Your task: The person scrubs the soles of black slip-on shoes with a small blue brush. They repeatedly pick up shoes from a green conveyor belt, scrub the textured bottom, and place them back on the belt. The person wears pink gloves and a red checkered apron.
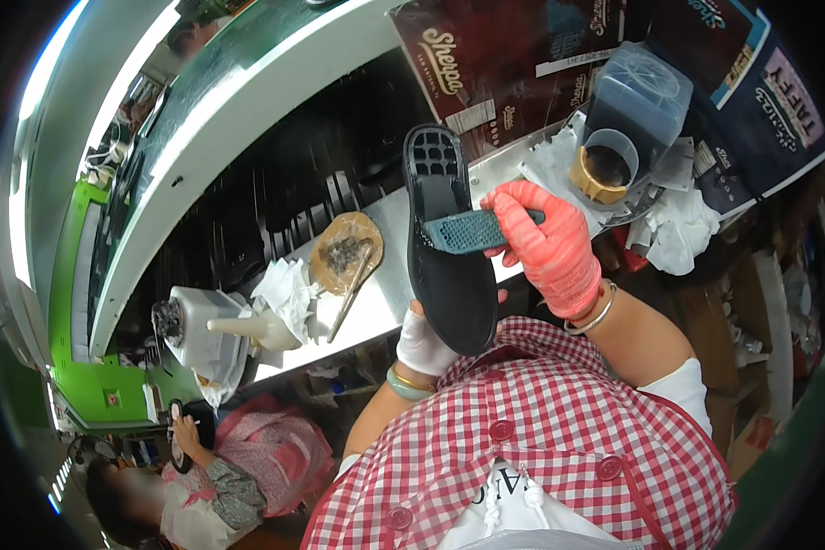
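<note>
Nearest, in front of the checked apron (522, 403), the left hand (426, 346), in a white glove, is holding the black shoe sole (454, 298) low down by its wide near end; the thumb is pressing along the left edge and fingertips are showing past the right edge, so the grip is closed around it, though most of the fingers are hiding underneath. The sole is pointing away from the body, its long axis running almost straight up the view and leaning a little left, with the end of hollow square cells lying farthest out. Above that hold, the blue-grey brush (467, 231) is lying across the sole's middle, its long axis crossing the sole's nearly at a right angle and its tip reaching about to the left edge; whether it is pressing down is hard to tell. The right hand (550, 243), in a pink glove, is coming in from the right with the forearm slanting up and left, the wrist bent inward, thumb and fingers pinching the brush's right end firmly. Beyond, on the left, a thin stick (350, 298) is resting over a tan disc (321, 252); farther right, a clear cup (605, 147) is standing before a large clear container (642, 96).
</note>
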The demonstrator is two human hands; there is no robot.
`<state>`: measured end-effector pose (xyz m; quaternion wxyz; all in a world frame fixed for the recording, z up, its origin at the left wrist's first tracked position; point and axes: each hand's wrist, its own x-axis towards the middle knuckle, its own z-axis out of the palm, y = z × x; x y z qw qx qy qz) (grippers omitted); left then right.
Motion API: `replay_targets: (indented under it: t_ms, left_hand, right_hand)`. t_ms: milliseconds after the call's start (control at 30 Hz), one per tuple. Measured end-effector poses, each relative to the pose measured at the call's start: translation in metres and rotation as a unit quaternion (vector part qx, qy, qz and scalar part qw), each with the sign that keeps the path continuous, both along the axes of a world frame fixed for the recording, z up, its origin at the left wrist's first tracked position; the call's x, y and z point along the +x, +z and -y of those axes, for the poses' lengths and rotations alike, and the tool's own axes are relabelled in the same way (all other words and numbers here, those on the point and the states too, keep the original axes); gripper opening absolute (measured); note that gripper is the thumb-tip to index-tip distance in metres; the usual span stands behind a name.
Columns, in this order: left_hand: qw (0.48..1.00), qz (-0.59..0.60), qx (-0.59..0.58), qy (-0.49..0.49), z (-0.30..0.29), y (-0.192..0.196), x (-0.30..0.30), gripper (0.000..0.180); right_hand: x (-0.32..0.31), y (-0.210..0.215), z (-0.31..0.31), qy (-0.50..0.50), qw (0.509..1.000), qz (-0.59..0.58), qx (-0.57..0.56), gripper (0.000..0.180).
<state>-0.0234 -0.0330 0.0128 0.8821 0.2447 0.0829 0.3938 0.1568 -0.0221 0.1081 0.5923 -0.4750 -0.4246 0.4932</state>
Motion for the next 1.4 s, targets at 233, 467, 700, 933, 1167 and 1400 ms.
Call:
replay_targets:
  t_ms: [233,467,700,933,1167,1400]
  left_hand:
    - [0.995,-0.039,-0.04,0.078,0.0,0.001,0.002,0.086]
    - [0.994,0.0,-0.083,0.067,-0.003,-0.005,-0.006,0.08]
    - [0.987,0.021,-0.117,0.106,-0.003,-0.003,-0.012,0.075]
    - [0.984,0.101,-0.143,0.043,-0.006,-0.022,-0.026,0.077]
    - [0.972,0.158,-0.158,-0.074,-0.018,-0.041,-0.052,0.073]
    - [0.965,-0.251,0.065,-0.047,-0.038,-0.043,-0.093,0.063]
  right_hand:
    - [-0.01,-0.009,0.018,0.047,0.998,-0.016,-0.038,0.021]
    - [-0.017,-0.003,0.03,0.096,0.992,0.026,-0.077,0.021]
    - [-0.023,-0.005,0.04,0.153,0.98,0.105,-0.067,0.018]
    - [-0.025,-0.022,0.021,0.247,0.909,0.271,0.197,0.019]
    - [-0.046,0.001,-0.001,0.37,0.912,0.124,-0.126,0.025]
    - [-0.077,-0.019,-0.033,0.372,0.906,0.116,-0.166,0.026]
